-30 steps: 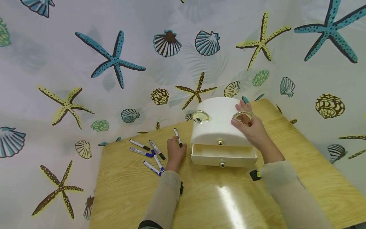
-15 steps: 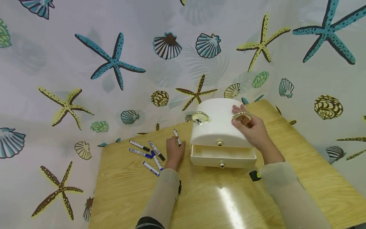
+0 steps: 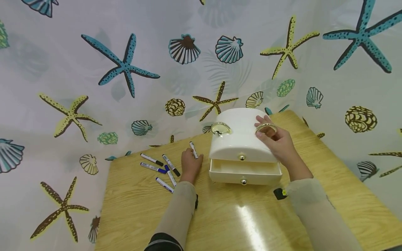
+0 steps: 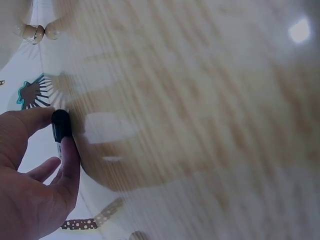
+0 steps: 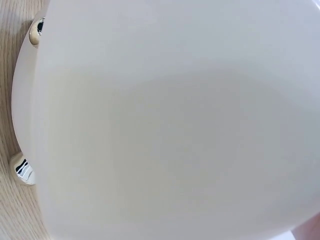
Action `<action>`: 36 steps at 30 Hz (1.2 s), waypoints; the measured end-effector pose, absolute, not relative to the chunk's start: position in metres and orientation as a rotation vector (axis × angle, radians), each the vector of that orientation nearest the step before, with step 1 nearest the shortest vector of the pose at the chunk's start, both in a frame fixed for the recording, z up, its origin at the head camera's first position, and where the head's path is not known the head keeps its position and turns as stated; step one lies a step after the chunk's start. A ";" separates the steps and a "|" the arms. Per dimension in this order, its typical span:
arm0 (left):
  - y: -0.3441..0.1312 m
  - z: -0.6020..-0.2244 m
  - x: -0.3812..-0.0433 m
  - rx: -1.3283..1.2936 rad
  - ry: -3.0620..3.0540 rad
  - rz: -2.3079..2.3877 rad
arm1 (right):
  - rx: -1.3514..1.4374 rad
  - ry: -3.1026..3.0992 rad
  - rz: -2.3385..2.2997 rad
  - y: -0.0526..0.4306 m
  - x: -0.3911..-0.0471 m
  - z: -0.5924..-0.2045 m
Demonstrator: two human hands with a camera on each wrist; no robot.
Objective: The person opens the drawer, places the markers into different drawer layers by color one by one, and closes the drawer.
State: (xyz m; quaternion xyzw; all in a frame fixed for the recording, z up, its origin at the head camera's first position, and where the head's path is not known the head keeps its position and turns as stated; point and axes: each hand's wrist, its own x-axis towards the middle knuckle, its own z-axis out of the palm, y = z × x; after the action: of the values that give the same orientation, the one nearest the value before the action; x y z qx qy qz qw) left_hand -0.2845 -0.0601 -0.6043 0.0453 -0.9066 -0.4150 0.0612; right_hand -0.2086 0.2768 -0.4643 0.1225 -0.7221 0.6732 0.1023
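In the head view, my left hand pinches a white marker by its black cap, just left of the white drawer box. The black cap shows between thumb and finger in the left wrist view. My right hand holds the right gold ring handle on top of the white drawer box, thumb in front and fingers behind. The box's lower drawer stands pulled out; its visible inside shows nothing. In the right wrist view the box's pale surface fills most of the frame.
Several markers lie left of my left hand, among them a black-capped marker and a blue-capped marker. The wooden table meets a curtain printed with starfish and shells. A second ring handle stands on the box's left.
My left hand and the marker have shifted very slightly left. My right hand keeps its place at the handle, and the box and drawer look unchanged.
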 end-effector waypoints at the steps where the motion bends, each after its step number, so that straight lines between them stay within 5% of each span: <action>1: -0.061 -0.604 -0.285 0.138 -2.749 -1.248 | 0.365 -2.123 1.994 0.276 -0.208 -0.464; 36: -0.069 -0.576 -0.254 0.214 -2.610 -1.705 | 0.281 -2.132 1.959 0.269 -0.188 -0.466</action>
State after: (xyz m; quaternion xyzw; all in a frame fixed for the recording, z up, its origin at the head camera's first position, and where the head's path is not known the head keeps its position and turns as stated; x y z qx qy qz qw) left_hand -0.2542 -0.0689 -0.5757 0.0686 -0.8352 -0.5457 0.0084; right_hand -0.1876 0.2690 -0.4660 0.0961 -0.7279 0.6689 0.1162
